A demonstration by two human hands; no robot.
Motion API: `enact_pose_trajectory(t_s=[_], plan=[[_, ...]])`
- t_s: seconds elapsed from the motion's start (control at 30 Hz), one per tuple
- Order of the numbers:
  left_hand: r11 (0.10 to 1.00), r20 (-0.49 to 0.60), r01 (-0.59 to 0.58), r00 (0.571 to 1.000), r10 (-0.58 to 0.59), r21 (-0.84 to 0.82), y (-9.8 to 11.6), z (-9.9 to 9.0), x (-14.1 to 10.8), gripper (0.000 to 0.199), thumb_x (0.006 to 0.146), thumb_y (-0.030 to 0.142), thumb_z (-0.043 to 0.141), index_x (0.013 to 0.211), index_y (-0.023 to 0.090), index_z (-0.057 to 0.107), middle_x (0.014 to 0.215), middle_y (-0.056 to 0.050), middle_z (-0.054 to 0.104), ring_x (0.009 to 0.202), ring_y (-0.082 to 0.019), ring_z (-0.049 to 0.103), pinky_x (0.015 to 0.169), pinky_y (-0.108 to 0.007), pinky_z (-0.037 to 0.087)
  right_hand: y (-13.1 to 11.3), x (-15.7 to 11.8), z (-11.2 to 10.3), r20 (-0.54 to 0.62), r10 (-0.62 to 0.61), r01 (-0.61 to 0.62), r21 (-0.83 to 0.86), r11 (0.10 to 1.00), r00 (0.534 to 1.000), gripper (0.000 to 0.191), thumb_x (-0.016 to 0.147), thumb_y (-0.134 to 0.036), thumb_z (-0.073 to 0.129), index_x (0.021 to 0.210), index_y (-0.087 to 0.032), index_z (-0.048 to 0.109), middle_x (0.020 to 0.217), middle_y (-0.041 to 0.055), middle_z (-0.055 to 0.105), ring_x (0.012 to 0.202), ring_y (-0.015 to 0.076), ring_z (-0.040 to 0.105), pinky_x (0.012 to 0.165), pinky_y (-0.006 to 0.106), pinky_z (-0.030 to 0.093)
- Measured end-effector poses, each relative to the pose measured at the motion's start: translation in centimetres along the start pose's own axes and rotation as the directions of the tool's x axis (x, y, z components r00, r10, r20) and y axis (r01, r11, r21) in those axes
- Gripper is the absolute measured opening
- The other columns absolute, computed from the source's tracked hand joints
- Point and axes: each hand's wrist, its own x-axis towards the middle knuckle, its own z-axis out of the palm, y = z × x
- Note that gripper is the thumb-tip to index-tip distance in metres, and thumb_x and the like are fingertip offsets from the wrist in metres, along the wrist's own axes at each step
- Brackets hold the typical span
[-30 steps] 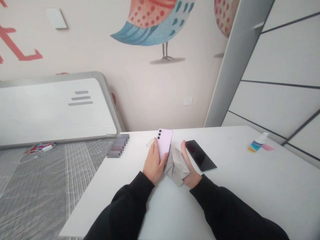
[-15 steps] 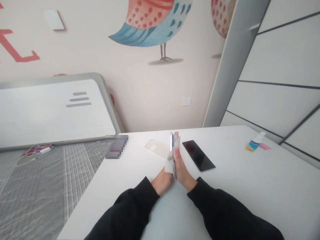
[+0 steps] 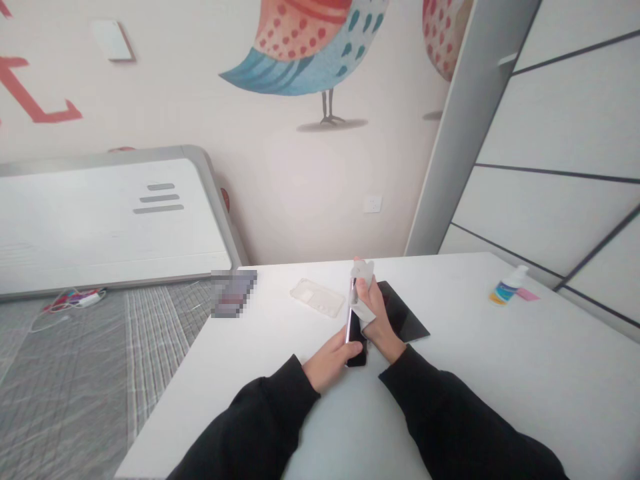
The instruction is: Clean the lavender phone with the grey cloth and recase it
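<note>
A smartphone (image 3: 356,340) with a dark screen and a silvery edge is held above the white table, tilted up. My left hand (image 3: 331,360) grips its lower end, thumb lying over the screen. My right hand (image 3: 377,310) is closed around a pale wipe (image 3: 364,312) at the phone's upper part, the wipe lying against the screen. Part of the wipe sticks up past the fingers. Behind my right wrist a black tablet (image 3: 407,317) rests on the table, partly covered by the hand. Left of the phone lies a clear phone case (image 3: 317,298).
On the white table (image 3: 225,413), a pixelated flat item (image 3: 234,293) lies at the left edge. A white pump bottle (image 3: 509,285) with a blue and yellow label stands at the right beside a pink sheet (image 3: 528,295). A wall and a panelled cabinet (image 3: 560,213) border the table.
The phone has turned so that its screen shows, and my left hand now grips its lower end. My right hand and the wipe have shifted right, covering part of the tablet.
</note>
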Motion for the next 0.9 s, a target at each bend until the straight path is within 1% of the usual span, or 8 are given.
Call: enact_pose_trajectory(t_s=[0.07,0.13,0.23,0.33,0.43,0.6,0.77,0.9], plan=[[0.958,0.072,0.151,0.988,-0.138,-0.244,0.0,0.2,0.0,0.037,0.08,0.033,0.063,0.113,0.015,0.063,0.099,-0.008,0.072,0.103,-0.029,0.065,0.099,-0.047,0.049,0.8,0.1,-0.1,-0.028,0.004,-0.005,-0.034,0.999,1.0,0.066,0.098,-0.068,0.034,0.132,-0.018,0.06,0.138,0.0145,0.061,0.135,0.0327,0.051,0.116,0.047,0.036],[0.933,0.077,0.202,0.979,-0.188,-0.299,-0.1,0.3,0.0,0.031,0.078,0.035,0.062,0.101,0.015,0.061,0.087,-0.006,0.07,0.088,-0.026,0.067,0.089,-0.044,0.052,1.3,0.1,-0.2,-0.032,0.002,-0.002,-0.022,1.0,0.999,0.064,0.101,-0.065,0.025,0.125,-0.019,0.063,0.126,0.0143,0.067,0.123,0.0318,0.059,0.11,0.047,0.042],[0.922,0.061,0.214,0.977,-0.206,-0.322,-0.2,0.2,0.2,0.029,0.081,0.043,0.057,0.093,0.016,0.058,0.08,-0.006,0.069,0.081,-0.026,0.067,0.083,-0.043,0.052,1.2,0.2,-0.3,-0.042,-0.064,0.063,-0.016,0.998,0.997,0.054,0.103,-0.056,0.024,0.12,-0.02,0.061,0.119,0.0121,0.067,0.115,0.0291,0.061,0.104,0.046,0.046],[0.932,0.01,0.183,0.982,-0.189,-0.312,0.3,-0.2,0.5,0.033,0.082,0.048,0.059,0.091,0.017,0.061,0.088,-0.008,0.072,0.094,-0.029,0.066,0.095,-0.045,0.048,0.3,0.4,-0.4,-0.037,-0.118,0.118,-0.022,0.993,0.992,0.04,0.101,-0.047,0.031,0.116,-0.021,0.058,0.119,0.0112,0.064,0.111,0.0279,0.059,0.101,0.046,0.045],[0.944,-0.005,0.162,0.985,-0.171,-0.287,1.2,-0.5,0.6,0.036,0.079,0.05,0.064,0.09,0.016,0.065,0.094,-0.009,0.074,0.103,-0.031,0.064,0.102,-0.044,0.044,-0.6,0.6,-0.8,-0.017,-0.178,0.176,-0.109,0.978,0.984,0.034,0.1,-0.044,0.033,0.115,-0.021,0.053,0.118,0.0112,0.063,0.112,0.0276,0.056,0.101,0.047,0.042],[0.923,0.123,0.249,0.967,-0.222,-0.293,2.3,-0.3,0.4,0.042,0.079,0.053,0.057,0.09,0.013,0.066,0.081,-0.013,0.077,0.087,-0.032,0.071,0.085,-0.044,0.054,-1.2,1.2,-1.5,-0.044,-0.197,0.182,-0.232,0.956,0.979,0.035,0.101,-0.048,0.03,0.109,-0.021,0.05,0.112,0.0112,0.058,0.108,0.0273,0.054,0.098,0.046,0.041],[0.912,0.137,0.283,0.958,-0.252,-0.298,2.5,-0.1,0.3,0.035,0.078,0.049,0.056,0.082,0.015,0.062,0.069,-0.012,0.075,0.071,-0.028,0.071,0.071,-0.039,0.056,-1.5,1.6,-1.9,0.005,-0.139,0.135,-0.269,0.954,0.99,0.042,0.102,-0.055,0.029,0.09,-0.023,0.055,0.095,0.0085,0.061,0.091,0.0268,0.057,0.087,0.043,0.045],[0.911,0.113,0.275,0.961,-0.252,-0.308,2.5,-0.3,0.4,0.035,0.078,0.05,0.057,0.082,0.016,0.062,0.067,-0.011,0.075,0.065,-0.026,0.07,0.066,-0.036,0.055,-1.7,1.2,-2.0,0.081,-0.093,0.11,-0.234,0.966,0.992,0.052,0.103,-0.052,0.022,0.106,-0.023,0.064,0.112,0.009,0.069,0.109,0.0269,0.061,0.097,0.041,0.043]])
